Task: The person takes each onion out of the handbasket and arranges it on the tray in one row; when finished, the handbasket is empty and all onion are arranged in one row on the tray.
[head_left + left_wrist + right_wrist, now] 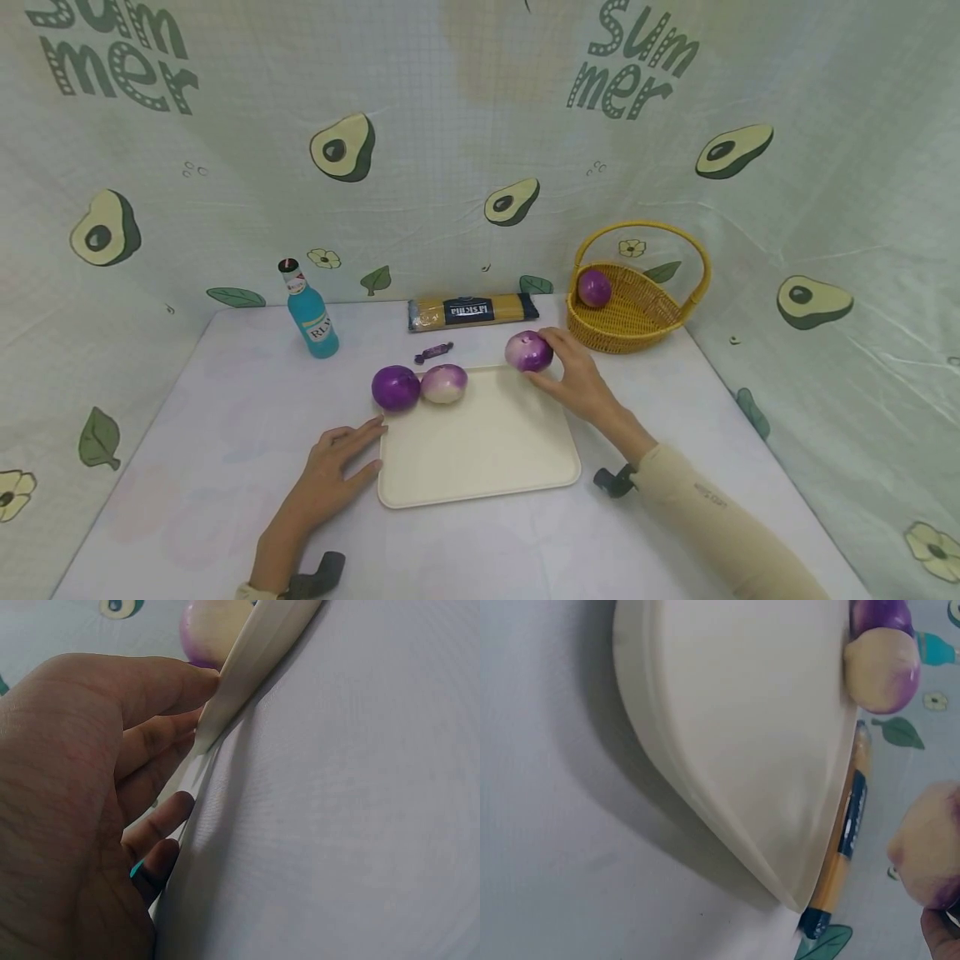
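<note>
My right hand [581, 379] holds a purple-and-white onion [528, 352] between thumb and fingers, over the far right corner of a cream tray [480, 458]. In the right wrist view, that onion [932, 844] shows its pale side, with a fingertip against it at the frame's edge. My left hand [326, 471] lies at the tray's left edge, fingers extended and relaxed. The left wrist view has its thumb [169, 690] touching the tray's rim [247, 667]. Side by side at the tray's far left corner sit a deep purple onion [396, 388] and a paler onion [444, 384].
A yellow wicker basket [626, 333] with a purple onion [594, 288] inside stands at the back right. Behind the tray lie a pasta packet [472, 312] and a small wrapped candy [434, 352]. A blue bottle [311, 317] stands back left. Printed cloth hangs behind the table.
</note>
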### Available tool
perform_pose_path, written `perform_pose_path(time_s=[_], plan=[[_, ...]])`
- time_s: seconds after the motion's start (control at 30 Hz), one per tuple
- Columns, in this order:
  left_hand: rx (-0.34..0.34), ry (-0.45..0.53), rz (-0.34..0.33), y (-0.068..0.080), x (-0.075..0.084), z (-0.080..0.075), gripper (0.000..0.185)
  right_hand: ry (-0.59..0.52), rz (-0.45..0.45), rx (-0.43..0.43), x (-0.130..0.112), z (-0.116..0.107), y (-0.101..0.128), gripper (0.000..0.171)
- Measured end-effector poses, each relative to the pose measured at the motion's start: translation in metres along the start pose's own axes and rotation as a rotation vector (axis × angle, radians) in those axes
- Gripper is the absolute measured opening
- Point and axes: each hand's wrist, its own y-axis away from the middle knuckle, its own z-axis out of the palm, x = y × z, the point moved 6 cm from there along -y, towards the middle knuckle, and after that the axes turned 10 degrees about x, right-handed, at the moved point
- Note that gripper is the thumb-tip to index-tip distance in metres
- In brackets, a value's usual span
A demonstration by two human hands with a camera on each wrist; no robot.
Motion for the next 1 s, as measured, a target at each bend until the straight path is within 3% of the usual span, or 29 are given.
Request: perform_pose_path(time_s=[0.67,1.0], plan=[[-0.008,-0.005,-0.015,0.001,0.001,0.000,0.052,-0.019,0.023,-0.067,-0.014,0.018,0.002,0.072],[-0.005,-0.005,-0.008,0.000,0.002,-0.003,0.052,-0.024,-0.012,-0.103,-0.020,0.030,0.003,0.073]])
